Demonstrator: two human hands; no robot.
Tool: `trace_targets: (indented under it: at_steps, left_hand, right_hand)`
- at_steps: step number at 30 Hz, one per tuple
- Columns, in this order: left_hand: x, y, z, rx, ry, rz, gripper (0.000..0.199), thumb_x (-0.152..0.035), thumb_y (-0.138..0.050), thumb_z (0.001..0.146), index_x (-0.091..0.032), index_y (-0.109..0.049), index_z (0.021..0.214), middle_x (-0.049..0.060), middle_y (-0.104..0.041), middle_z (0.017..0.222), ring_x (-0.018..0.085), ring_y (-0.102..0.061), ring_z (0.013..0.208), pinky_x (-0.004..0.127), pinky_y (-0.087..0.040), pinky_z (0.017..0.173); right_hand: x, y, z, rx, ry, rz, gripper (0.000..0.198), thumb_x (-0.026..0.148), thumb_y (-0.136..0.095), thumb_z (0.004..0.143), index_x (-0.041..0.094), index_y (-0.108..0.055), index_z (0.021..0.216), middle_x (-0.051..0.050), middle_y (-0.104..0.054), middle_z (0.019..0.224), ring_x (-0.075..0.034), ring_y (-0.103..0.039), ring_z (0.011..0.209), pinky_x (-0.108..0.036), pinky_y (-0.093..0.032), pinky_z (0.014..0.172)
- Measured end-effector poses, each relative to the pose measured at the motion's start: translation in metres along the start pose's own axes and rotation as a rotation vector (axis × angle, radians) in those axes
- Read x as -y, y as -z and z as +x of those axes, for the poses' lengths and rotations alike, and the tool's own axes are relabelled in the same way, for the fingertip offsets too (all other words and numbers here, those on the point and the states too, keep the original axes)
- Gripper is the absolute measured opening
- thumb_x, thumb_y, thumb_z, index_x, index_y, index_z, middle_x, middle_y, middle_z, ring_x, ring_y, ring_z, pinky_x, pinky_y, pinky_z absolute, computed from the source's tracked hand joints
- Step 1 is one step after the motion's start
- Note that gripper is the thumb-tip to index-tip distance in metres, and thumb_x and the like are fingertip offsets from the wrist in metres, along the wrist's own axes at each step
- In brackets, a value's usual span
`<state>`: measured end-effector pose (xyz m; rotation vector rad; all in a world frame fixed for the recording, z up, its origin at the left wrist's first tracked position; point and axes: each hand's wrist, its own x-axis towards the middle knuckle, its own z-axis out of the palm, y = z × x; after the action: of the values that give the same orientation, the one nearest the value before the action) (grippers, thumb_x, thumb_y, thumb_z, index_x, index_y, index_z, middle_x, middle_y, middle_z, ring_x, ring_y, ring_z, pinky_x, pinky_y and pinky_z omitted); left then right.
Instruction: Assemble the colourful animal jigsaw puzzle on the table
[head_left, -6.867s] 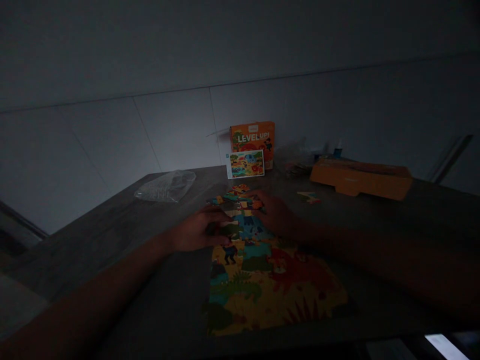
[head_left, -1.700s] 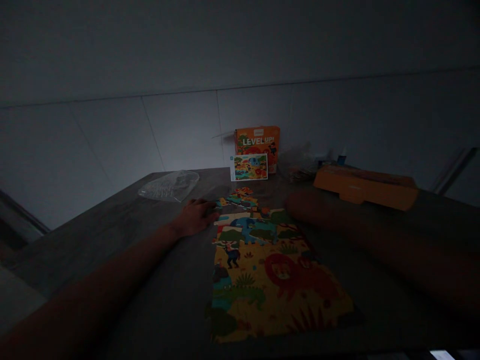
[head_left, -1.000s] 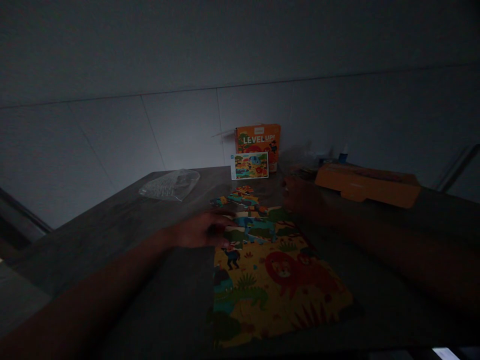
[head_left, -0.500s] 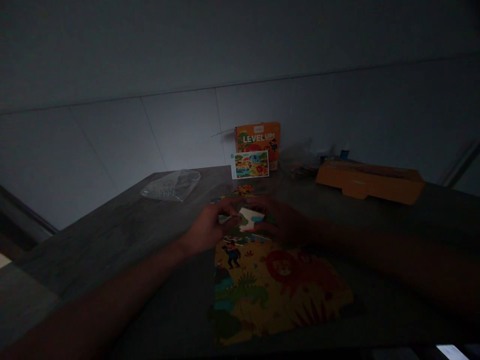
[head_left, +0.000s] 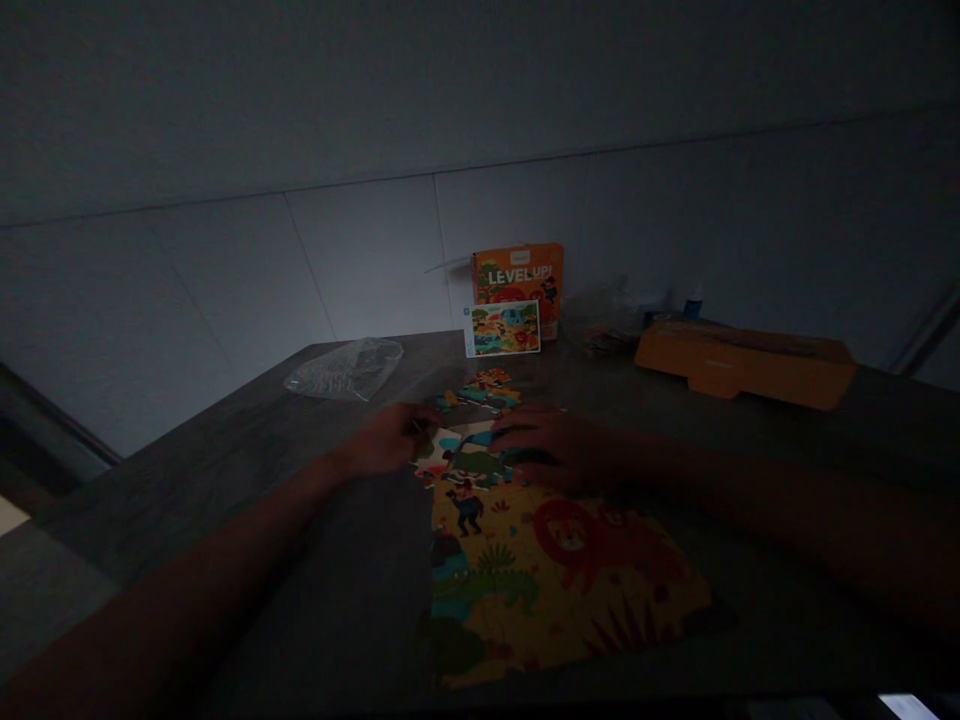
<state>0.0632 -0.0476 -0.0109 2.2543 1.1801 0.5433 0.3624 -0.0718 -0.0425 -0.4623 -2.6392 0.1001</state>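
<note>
A partly joined jigsaw puzzle [head_left: 510, 570] with a lion, a crocodile and a small figure lies on the table in front of me. My left hand [head_left: 386, 438] is closed on a pale puzzle piece [head_left: 436, 449] with green and blue patches, held at the puzzle's far left edge. My right hand [head_left: 551, 443] lies over the far right part of the puzzle, fingers stretched out and apart, hiding what is beneath. Between the hands shows a green and blue part of the picture. Loose puzzle pieces [head_left: 480, 394] lie just beyond them.
An orange game box [head_left: 517, 270] stands by the wall, a picture card [head_left: 502, 330] leaning on it. A clear plastic bag [head_left: 349, 368] lies left. On the right are an orange box tray [head_left: 742, 365] and a bag of pieces [head_left: 600, 335]. The light is dim.
My left hand has moved left and away from the right hand, taking the pale puzzle piece with it. My right hand has let go of the piece and spread its fingers over the puzzle.
</note>
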Motion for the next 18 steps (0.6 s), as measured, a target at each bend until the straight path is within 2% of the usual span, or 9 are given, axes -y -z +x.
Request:
trace_targets:
  at_steps: [5,8,11,14,18]
  left_hand:
    - [-0.006,0.003,-0.004,0.122,0.012,-0.003,0.032,-0.025,-0.067,0.073,-0.017,-0.074,0.103,0.004,-0.073,0.086,0.019,-0.066,0.073,0.025,-0.049,0.061]
    - [-0.006,0.010,-0.006,0.167,0.030,-0.034,0.025,-0.034,-0.070,0.075,-0.015,-0.071,0.092,0.004,-0.070,0.078,0.017,-0.063,0.068,0.024,-0.048,0.059]
    - [0.001,0.022,-0.006,0.107,0.064,-0.029,0.027,-0.041,-0.067,0.078,-0.015,-0.065,0.086,0.003,-0.065,0.071,0.016,-0.059,0.059,0.024,-0.044,0.052]
    - [0.013,0.034,-0.005,0.003,0.100,-0.007,0.025,-0.039,-0.068,0.075,-0.017,-0.061,0.083,0.001,-0.062,0.067,0.015,-0.056,0.055,0.023,-0.040,0.048]
    - [0.020,0.035,-0.004,-0.054,0.134,-0.025,0.026,-0.041,-0.069,0.075,-0.018,-0.058,0.080,0.000,-0.061,0.062,0.015,-0.058,0.053,0.024,-0.041,0.048]
  right_hand:
    - [-0.001,0.001,0.000,0.035,-0.012,0.011,0.035,0.033,-0.052,0.101,0.015,-0.063,0.129,-0.017,-0.060,0.134,-0.028,-0.056,0.124,-0.050,-0.045,0.105]
    - [-0.001,0.001,0.000,0.024,-0.009,0.017,0.034,0.032,-0.053,0.100,0.015,-0.063,0.129,-0.017,-0.060,0.134,-0.028,-0.055,0.124,-0.050,-0.045,0.105]
    - [-0.001,0.000,0.000,0.018,-0.015,0.024,0.035,0.032,-0.053,0.100,0.015,-0.063,0.129,-0.017,-0.060,0.134,-0.028,-0.056,0.125,-0.051,-0.045,0.105]
    - [0.000,0.000,0.000,0.018,-0.023,0.017,0.036,0.032,-0.054,0.099,0.015,-0.063,0.130,-0.017,-0.061,0.133,-0.029,-0.056,0.125,-0.051,-0.046,0.105]
    - [0.002,0.001,0.001,0.003,-0.016,-0.005,0.034,0.031,-0.053,0.099,0.014,-0.063,0.127,-0.017,-0.063,0.129,-0.028,-0.059,0.119,-0.049,-0.048,0.101]
